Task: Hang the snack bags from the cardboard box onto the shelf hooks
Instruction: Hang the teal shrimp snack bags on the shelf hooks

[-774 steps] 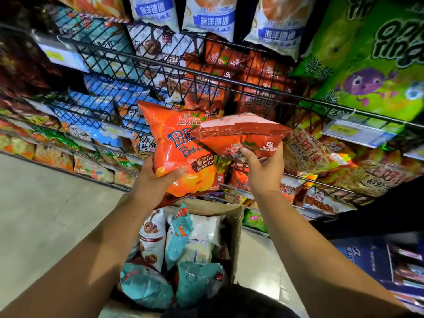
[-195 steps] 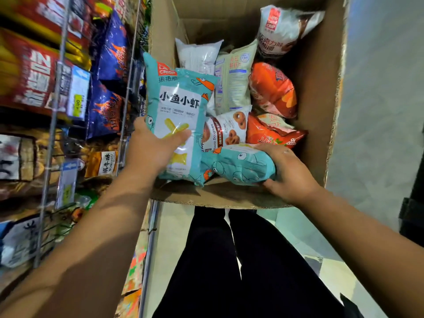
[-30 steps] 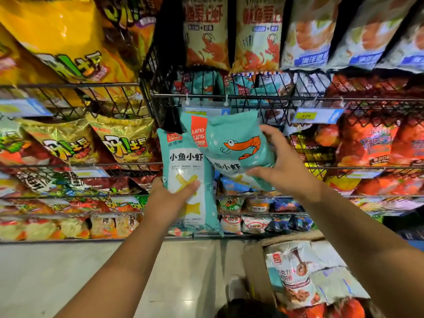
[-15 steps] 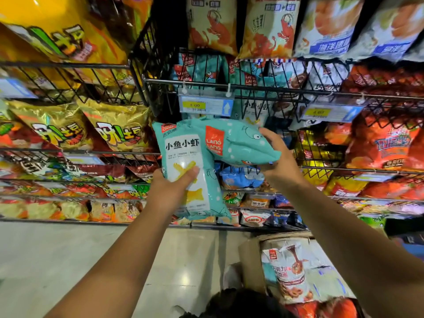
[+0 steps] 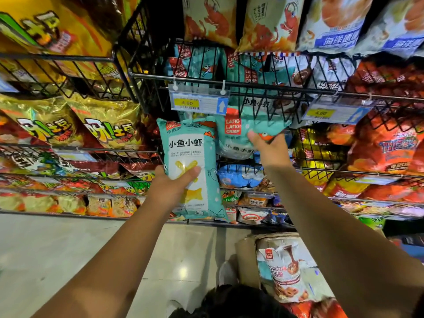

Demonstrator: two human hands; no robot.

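Observation:
My left hand [image 5: 175, 183] grips an upright teal snack bag [image 5: 190, 157] in front of the shelf. My right hand [image 5: 268, 150] holds a second teal snack bag [image 5: 238, 134] up against the underside of a black wire shelf basket [image 5: 252, 88], just below matching teal bags [image 5: 202, 63] that sit in that basket. The cardboard box [image 5: 246, 251] stands on the floor at the lower right, with a white chocolate snack bag [image 5: 284, 269] lying on top inside it.
Price tags [image 5: 198, 103] hang on the basket's front rail. Yellow bags [image 5: 46, 125] fill the baskets to the left, orange bags [image 5: 387, 143] those to the right, shrimp bags [image 5: 211, 19] hang above. Pale tiled floor [image 5: 57, 249] lies below the left shelves.
My right hand has pushed its teal bag up and right, against the wire basket. My left hand and its bag have stayed almost still.

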